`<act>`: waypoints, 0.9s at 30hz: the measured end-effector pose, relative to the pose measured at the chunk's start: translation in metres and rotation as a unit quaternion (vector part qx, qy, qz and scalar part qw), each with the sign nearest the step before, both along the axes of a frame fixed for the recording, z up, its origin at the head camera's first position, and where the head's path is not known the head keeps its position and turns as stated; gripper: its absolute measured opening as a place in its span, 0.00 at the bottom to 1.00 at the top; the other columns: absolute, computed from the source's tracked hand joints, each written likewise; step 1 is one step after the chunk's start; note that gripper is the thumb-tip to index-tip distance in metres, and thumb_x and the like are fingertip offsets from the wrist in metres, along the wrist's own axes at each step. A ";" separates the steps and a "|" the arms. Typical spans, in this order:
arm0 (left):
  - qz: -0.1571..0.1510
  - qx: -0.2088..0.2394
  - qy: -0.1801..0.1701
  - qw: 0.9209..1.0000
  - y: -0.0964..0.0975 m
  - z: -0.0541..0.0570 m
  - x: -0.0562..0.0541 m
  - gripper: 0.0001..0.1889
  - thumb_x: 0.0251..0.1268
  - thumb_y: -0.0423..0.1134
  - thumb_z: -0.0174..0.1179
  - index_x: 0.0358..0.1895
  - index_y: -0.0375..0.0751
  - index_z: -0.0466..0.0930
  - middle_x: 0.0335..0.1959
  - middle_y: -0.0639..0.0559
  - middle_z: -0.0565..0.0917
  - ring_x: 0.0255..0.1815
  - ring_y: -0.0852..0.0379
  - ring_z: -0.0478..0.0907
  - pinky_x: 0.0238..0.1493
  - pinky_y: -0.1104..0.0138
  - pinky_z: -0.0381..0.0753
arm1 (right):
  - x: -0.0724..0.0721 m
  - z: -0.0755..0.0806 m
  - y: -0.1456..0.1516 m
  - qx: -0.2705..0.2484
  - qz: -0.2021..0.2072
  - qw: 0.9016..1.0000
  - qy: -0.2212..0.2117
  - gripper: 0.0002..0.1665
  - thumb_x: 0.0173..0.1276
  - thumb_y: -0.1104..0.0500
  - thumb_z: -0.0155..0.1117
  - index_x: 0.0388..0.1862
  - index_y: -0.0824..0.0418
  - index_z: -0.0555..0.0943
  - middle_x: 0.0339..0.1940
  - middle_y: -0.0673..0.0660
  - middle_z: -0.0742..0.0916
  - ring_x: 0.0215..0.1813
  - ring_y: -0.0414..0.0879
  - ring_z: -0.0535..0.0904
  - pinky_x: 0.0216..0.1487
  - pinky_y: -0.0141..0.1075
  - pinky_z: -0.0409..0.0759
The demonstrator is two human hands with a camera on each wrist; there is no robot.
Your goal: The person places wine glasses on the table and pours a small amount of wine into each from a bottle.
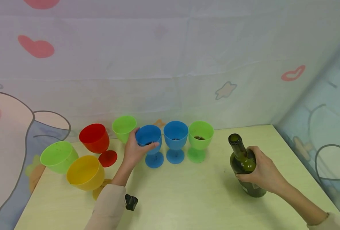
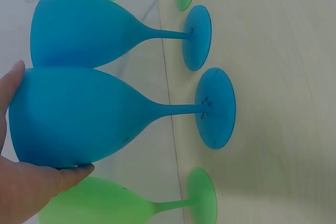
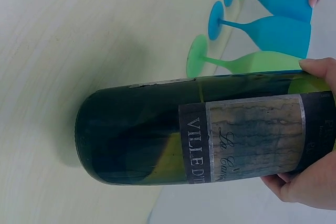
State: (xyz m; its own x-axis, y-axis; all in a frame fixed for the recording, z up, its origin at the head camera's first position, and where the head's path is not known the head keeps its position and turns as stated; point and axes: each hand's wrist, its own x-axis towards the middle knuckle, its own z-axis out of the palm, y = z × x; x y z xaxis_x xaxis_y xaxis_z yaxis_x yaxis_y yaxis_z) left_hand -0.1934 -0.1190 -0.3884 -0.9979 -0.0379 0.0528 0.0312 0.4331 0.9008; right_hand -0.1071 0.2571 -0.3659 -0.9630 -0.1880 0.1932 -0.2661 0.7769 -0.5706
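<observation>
My left hand grips a blue goblet around its bowl, thumb and fingers near the rim. Dark liquid lies in the bottom of this goblet. To its right stand another blue goblet and a green goblet, each with a little dark liquid. A further green goblet is partly hidden behind the left hand. On the right, my right hand holds a dark green wine bottle around its upper body. The uncorked bottle leans slightly, its base close over the table.
Left of my left arm stand a red goblet, a light green goblet and a yellow goblet. The pale wooden table backs onto a printed cloth, with another cloth along its right side.
</observation>
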 end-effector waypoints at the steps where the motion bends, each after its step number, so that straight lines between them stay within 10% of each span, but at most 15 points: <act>1: 0.001 0.002 0.003 1.000 0.001 0.000 -0.001 0.49 0.49 0.45 0.69 0.69 0.34 0.46 0.66 0.37 0.58 0.64 0.38 0.56 0.57 0.45 0.64 | 0.000 0.000 0.000 -0.001 0.001 1.000 0.000 0.47 0.38 0.57 0.79 0.52 0.73 0.62 0.42 0.65 0.77 0.41 0.58 0.76 0.37 0.50 0.76; 27: -0.008 0.010 0.011 1.000 -0.004 0.001 0.001 0.49 0.50 0.48 0.68 0.70 0.39 0.46 0.67 0.39 0.59 0.66 0.43 0.56 0.60 0.47 0.61 | 0.001 0.001 0.004 -0.005 -0.010 1.000 -0.010 0.49 0.38 0.55 0.79 0.53 0.72 0.60 0.41 0.67 0.77 0.39 0.59 0.77 0.35 0.50 0.76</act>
State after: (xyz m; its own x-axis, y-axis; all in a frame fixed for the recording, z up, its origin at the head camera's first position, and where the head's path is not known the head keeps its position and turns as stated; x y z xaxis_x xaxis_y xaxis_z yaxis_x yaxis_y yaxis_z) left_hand -0.1922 -0.1232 -0.3872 -0.9970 -0.0233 0.0734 0.0572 0.4143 0.9083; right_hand -0.1058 0.2610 -0.3651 -0.9700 -0.1675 0.1760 -0.2399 0.7756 -0.5839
